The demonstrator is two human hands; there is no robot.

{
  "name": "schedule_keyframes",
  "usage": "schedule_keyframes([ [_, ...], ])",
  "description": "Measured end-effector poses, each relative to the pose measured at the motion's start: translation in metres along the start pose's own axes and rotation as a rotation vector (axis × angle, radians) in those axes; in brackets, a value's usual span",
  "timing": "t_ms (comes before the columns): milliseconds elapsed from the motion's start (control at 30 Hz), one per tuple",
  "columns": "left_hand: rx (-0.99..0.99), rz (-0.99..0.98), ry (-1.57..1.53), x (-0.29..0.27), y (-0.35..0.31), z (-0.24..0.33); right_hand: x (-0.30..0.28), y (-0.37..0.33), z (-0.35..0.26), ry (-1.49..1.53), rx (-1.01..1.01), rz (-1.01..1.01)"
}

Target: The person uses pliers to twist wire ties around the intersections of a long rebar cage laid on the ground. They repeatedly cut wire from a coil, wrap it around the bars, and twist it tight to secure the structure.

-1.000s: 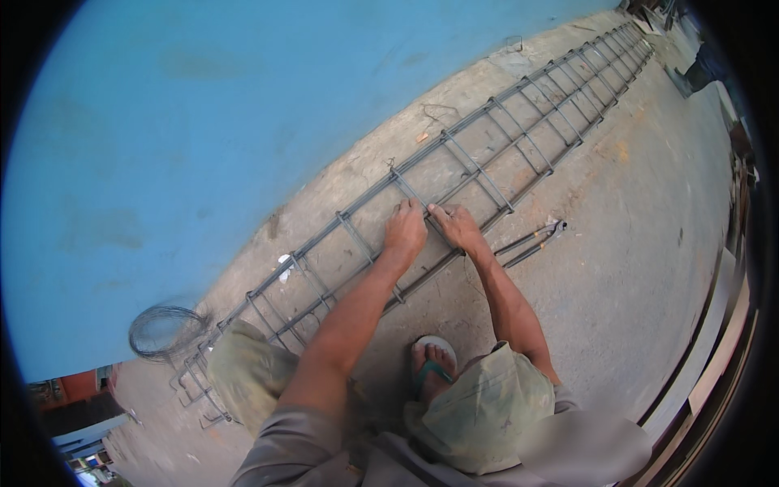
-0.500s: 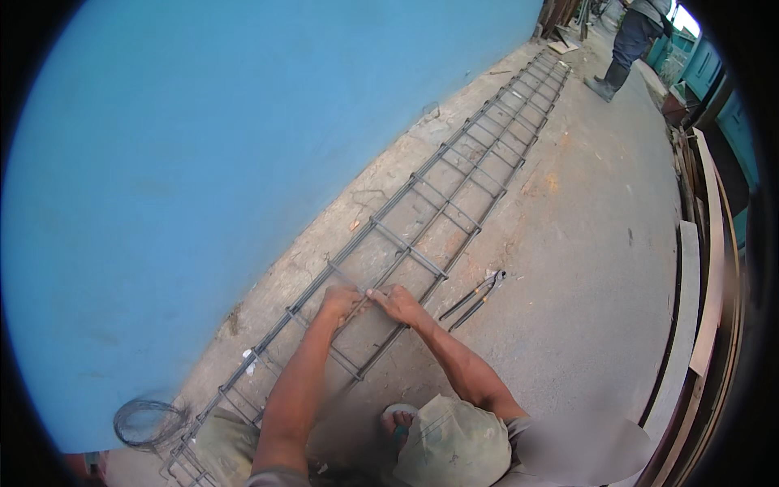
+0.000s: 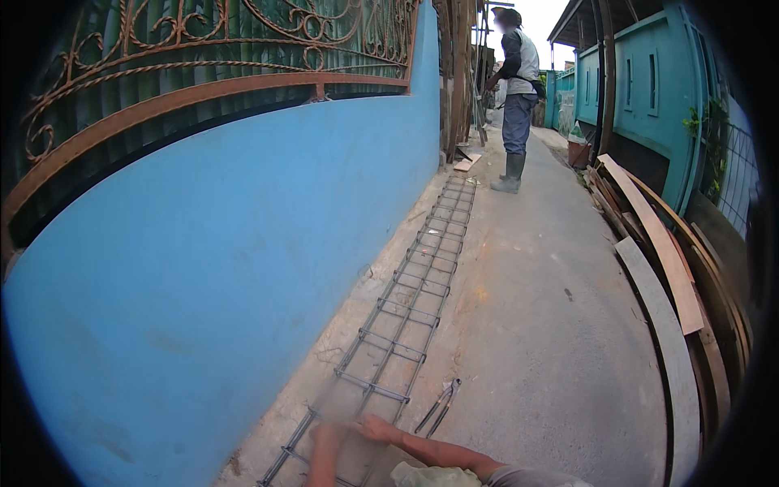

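Note:
A long, narrow rebar cage (image 3: 393,344) of dark steel bars and cross ties lies along the foot of the blue wall. Its near end runs under my arms. My left hand (image 3: 328,436) is over the cage, blurred, and its fingers cannot be made out. Beside it, my right hand (image 3: 376,428) is closed at the cage's middle bar; whatever it pinches is too small and blurred to name. To the right of the cage, dark-handled nippers (image 3: 454,385) lie on the pavement, apart from both hands.
A low blue wall (image 3: 268,211) with a rusty scrollwork grille (image 3: 187,97) borders the left. Wooden planks (image 3: 661,243) are stacked along the right. Farther up the alley a person in boots (image 3: 518,105) stands past the cage's far end, near a bucket (image 3: 578,154).
My view has tilted up, bringing the grille, the alley and the standing person's upper body into sight. Both hands now sit lower in the picture, still close together at the cage.

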State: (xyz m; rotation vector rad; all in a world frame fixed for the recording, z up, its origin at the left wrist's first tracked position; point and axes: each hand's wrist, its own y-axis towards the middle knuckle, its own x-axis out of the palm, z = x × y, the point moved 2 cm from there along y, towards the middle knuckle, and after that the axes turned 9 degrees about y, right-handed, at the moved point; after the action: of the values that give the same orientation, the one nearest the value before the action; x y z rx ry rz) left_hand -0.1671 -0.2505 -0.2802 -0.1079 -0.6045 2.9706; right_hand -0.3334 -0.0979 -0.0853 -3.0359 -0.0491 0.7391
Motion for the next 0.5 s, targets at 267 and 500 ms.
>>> schedule_keyframes([
  [267,0.5,0.395,0.341,0.056,-0.199,0.099,-0.013,-0.008,0.008,-0.078,0.06,-0.033],
  [500,0.772,0.231,0.701,0.047,-0.236,0.125,-0.023,-0.01,0.005,-0.125,0.079,0.001],
])
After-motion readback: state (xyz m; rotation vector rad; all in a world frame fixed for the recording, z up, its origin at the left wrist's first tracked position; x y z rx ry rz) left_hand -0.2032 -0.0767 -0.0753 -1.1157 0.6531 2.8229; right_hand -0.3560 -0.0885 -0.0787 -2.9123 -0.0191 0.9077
